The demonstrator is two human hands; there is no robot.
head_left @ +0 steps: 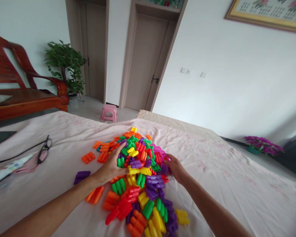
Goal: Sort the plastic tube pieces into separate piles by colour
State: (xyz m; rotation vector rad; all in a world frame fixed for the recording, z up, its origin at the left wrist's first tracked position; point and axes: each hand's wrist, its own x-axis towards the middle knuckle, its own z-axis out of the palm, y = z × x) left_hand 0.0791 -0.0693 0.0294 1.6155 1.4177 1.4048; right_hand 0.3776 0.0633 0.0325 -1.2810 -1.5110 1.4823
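Note:
A heap of bright plastic building blocks (pixel 138 171) in orange, green, purple, yellow and red lies on a pink bedsheet (pixel 212 184). My left hand (pixel 112 166) rests on the left side of the heap, fingers stretched over green and yellow pieces. My right hand (pixel 175 168) touches the heap's right edge by purple and red pieces; its fingertips are hidden among them. A loose purple block (pixel 81 176) and orange blocks (pixel 88 157) lie left of the heap.
Black glasses (pixel 44 149) and a white tube (pixel 9 168) lie at the sheet's left. Beyond the bed stand a pink stool (pixel 109 112), a red wooden bench (pixel 21 92), a potted plant (pixel 65 65) and two doors. Purple flowers (pixel 263 144) sit at the right.

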